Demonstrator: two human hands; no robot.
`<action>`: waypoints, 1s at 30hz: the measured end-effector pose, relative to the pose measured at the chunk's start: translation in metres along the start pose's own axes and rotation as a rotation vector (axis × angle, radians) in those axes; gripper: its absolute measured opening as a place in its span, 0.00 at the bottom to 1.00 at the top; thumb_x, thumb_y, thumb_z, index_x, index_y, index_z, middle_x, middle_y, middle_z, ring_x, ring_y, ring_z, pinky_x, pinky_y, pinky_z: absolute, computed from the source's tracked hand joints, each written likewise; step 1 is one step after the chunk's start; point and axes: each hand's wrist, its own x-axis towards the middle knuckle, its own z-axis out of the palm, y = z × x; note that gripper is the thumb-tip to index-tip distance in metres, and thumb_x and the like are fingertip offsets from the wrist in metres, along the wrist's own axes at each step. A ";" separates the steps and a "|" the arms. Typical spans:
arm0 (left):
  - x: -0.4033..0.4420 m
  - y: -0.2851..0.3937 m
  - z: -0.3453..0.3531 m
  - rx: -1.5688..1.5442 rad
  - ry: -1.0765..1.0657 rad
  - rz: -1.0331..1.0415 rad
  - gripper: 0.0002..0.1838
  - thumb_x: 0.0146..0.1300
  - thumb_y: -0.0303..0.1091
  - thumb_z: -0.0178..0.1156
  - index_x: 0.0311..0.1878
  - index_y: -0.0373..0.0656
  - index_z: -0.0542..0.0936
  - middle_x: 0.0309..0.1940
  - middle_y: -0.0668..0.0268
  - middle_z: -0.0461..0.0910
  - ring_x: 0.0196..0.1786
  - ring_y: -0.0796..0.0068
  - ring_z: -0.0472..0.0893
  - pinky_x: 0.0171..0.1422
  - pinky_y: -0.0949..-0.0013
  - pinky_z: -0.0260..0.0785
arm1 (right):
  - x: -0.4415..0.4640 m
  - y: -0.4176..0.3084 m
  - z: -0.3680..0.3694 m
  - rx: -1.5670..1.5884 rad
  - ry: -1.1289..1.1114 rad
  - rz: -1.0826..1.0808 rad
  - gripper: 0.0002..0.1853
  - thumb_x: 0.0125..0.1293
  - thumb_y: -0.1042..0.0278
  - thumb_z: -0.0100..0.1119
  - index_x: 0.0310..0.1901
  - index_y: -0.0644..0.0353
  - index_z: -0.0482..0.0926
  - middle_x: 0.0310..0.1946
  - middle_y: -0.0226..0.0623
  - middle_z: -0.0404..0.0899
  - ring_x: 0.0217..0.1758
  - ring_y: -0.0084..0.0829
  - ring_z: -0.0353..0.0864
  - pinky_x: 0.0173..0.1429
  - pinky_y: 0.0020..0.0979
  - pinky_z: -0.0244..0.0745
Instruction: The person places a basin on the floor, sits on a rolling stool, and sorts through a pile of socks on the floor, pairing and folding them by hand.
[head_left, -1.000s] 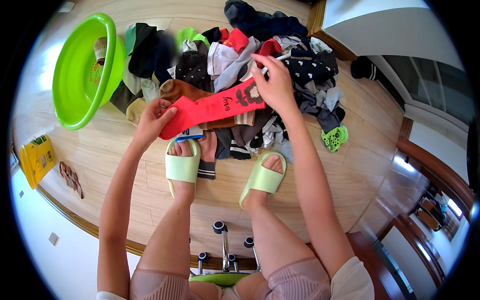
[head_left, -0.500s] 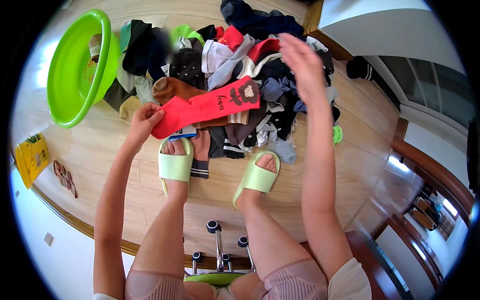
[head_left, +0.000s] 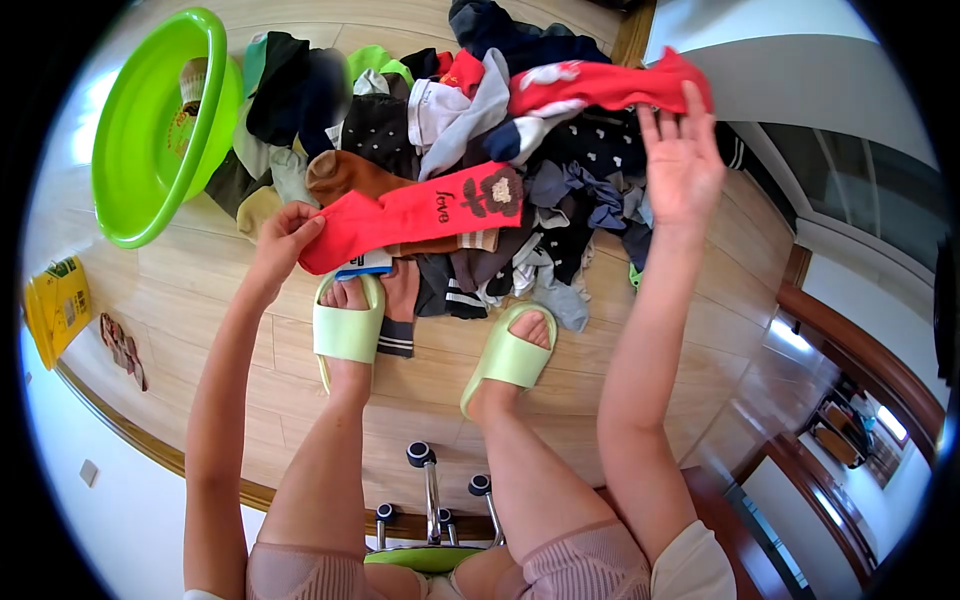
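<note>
My left hand [head_left: 285,243] pinches the heel end of a red sock [head_left: 370,227] marked "love" with a dark flower, stretched out over the pile. At the right, my right hand [head_left: 687,180] has its palm turned up, thumb over and fingers partly behind the end of another red sock [head_left: 610,85] with a white pattern. That second sock stretches leftward over the heap. Between the hands lies a heap of mixed socks, including a brown sock [head_left: 345,178], a grey sock [head_left: 475,120] and a black dotted sock [head_left: 376,135].
A green basin [head_left: 215,90] stands tilted in view at the left, with a rolled brown-and-cream item [head_left: 192,85] inside. A yellow container [head_left: 58,310] is at far left. My feet wear pale green slippers [head_left: 348,335] close to the heap. Chair casters [head_left: 421,455] are below.
My right hand has moved right and turned palm up. The patterned red sock, earlier lying in the heap, now extends out to that hand. My left hand barely shifts.
</note>
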 end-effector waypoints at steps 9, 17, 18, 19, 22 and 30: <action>-0.005 0.007 -0.001 0.013 0.012 -0.042 0.05 0.70 0.31 0.59 0.41 0.40 0.79 0.31 0.75 0.80 0.33 0.90 0.75 0.38 0.82 0.65 | -0.031 0.003 0.092 -0.389 -0.263 -0.175 0.23 0.78 0.61 0.43 0.63 0.70 0.72 0.62 0.45 0.75 0.60 0.36 0.76 0.67 0.43 0.69; -0.006 0.007 -0.002 -0.051 0.008 -0.061 0.05 0.71 0.32 0.58 0.42 0.40 0.79 0.32 0.75 0.80 0.34 0.90 0.75 0.38 0.82 0.65 | -0.032 0.055 0.084 -0.818 -0.330 -0.085 0.15 0.70 0.62 0.58 0.54 0.58 0.83 0.63 0.48 0.74 0.56 0.38 0.82 0.60 0.39 0.75; -0.007 0.007 -0.002 -0.054 0.008 -0.067 0.05 0.71 0.31 0.58 0.42 0.40 0.79 0.32 0.75 0.80 0.34 0.90 0.75 0.38 0.82 0.65 | -0.022 0.065 0.062 -0.889 -0.305 -0.049 0.19 0.68 0.60 0.60 0.56 0.60 0.81 0.63 0.50 0.73 0.58 0.40 0.80 0.62 0.38 0.74; -0.007 0.007 -0.002 -0.046 0.013 -0.063 0.05 0.71 0.31 0.58 0.42 0.40 0.79 0.32 0.75 0.80 0.34 0.90 0.75 0.38 0.82 0.65 | -0.014 0.078 0.039 -0.961 -0.278 -0.014 0.24 0.66 0.57 0.63 0.59 0.62 0.78 0.64 0.53 0.72 0.59 0.43 0.79 0.64 0.38 0.73; -0.006 0.007 -0.001 -0.014 0.013 -0.048 0.05 0.70 0.31 0.59 0.43 0.40 0.79 0.32 0.74 0.80 0.34 0.89 0.76 0.38 0.82 0.66 | -0.017 0.104 0.014 -1.302 -0.262 0.046 0.56 0.50 0.41 0.74 0.71 0.71 0.58 0.63 0.61 0.70 0.66 0.51 0.72 0.68 0.40 0.68; 0.001 0.009 0.009 -0.001 -0.019 -0.005 0.06 0.70 0.31 0.59 0.44 0.39 0.78 0.34 0.73 0.81 0.36 0.88 0.77 0.41 0.82 0.69 | -0.015 0.178 0.096 -1.388 -0.250 -0.146 0.28 0.47 0.71 0.64 0.55 0.59 0.76 0.38 0.53 0.83 0.42 0.53 0.83 0.50 0.46 0.79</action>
